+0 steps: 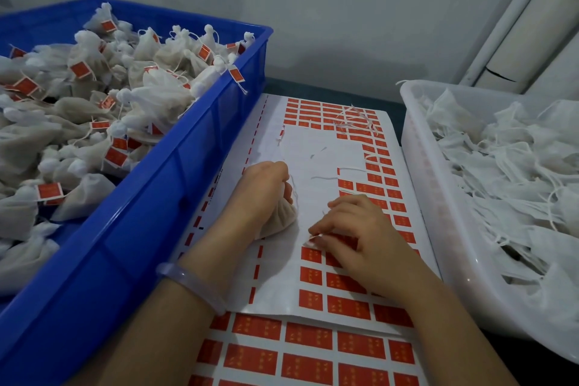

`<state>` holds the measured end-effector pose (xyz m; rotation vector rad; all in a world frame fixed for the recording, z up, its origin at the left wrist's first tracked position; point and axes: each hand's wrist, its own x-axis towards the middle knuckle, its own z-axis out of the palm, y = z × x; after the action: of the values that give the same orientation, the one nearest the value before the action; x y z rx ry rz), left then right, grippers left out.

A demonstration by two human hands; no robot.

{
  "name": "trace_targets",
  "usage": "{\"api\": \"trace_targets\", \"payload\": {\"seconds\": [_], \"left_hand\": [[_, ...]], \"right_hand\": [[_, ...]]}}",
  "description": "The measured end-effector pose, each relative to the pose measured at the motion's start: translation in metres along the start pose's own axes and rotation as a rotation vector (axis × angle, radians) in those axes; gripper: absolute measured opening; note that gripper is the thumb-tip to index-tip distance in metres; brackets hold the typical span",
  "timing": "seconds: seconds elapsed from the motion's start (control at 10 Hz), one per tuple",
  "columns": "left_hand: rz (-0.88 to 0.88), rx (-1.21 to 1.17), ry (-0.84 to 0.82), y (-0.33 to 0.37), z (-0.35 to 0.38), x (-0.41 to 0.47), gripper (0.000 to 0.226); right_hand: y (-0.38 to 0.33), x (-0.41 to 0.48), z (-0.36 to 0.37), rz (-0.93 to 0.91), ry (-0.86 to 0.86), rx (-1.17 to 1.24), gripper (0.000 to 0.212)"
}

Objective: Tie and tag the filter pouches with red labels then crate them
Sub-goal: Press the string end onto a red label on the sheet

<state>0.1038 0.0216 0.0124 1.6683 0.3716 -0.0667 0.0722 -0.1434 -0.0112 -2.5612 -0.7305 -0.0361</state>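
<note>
Blue plastic marks the crate [175, 166] to the left of the left hand's grip. It is heaped nearly to the rim with tied pouches [94, 103] that carry red tags, so that share of the job looks done. To the right of the right hand, a white basket [419, 185] holds a thick pile of loose pouches [501, 166] with their strings untied, so much appears to be left. Between the two, a label sheet [316, 147] lies on the tabletop [329, 91]. A large patch of the sheet is stripped bare, and rows of red labels [311, 276] remain around and beneath the hands.

The left hand [266, 185] is curled tight round the neck of one pouch [282, 219], whose full belly rests on the sheet just below the grip. Whether its string is knotted cannot be told. The right hand [354, 229], just beside that pouch, bends its fingertips [316, 233] down onto the sheet and appears to pinch the lifted corner of a label [308, 242]. That grip is nearly closed, and the label is not yet free. Tagging this pouch seems to be the step in hand, with crating it to follow.
</note>
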Motion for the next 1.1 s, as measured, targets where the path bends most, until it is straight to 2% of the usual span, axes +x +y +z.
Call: {"api": "trace_targets", "payload": {"seconds": [0.1,0.2,0.3,0.5,0.7,0.8,0.9,1.1], "left_hand": [[-0.034,0.039,-0.007,-0.001,-0.001,0.004,0.028],[-0.229,0.398,-0.129,0.01,0.003,0.018,0.007],[-0.302,0.603,-0.138,0.015,0.002,0.032,0.022],[-0.288,0.854,-0.221,0.011,0.005,0.041,0.027],[-0.288,0.914,-0.227,0.015,0.004,0.041,0.021],[-0.249,0.934,-0.237,0.013,0.005,0.044,0.024],[-0.271,0.871,-0.223,0.011,0.005,0.045,0.022],[-0.313,0.606,-0.157,0.009,0.002,0.037,0.014]], "right_hand": [[0.0,0.002,0.001,0.035,-0.016,0.012,0.024],[-0.002,0.004,0.003,0.14,-0.039,0.102,0.028],[-0.004,0.005,0.004,0.163,-0.058,0.208,0.025],[-0.002,0.003,0.0,0.163,-0.081,0.314,0.027],[0.0,0.003,-0.004,0.188,-0.053,0.448,0.03],[0.001,0.002,-0.003,0.179,-0.066,0.39,0.031],[-0.002,0.001,0.0,0.171,-0.121,0.226,0.036],[-0.005,0.003,-0.001,0.098,-0.035,0.102,0.037]]}}
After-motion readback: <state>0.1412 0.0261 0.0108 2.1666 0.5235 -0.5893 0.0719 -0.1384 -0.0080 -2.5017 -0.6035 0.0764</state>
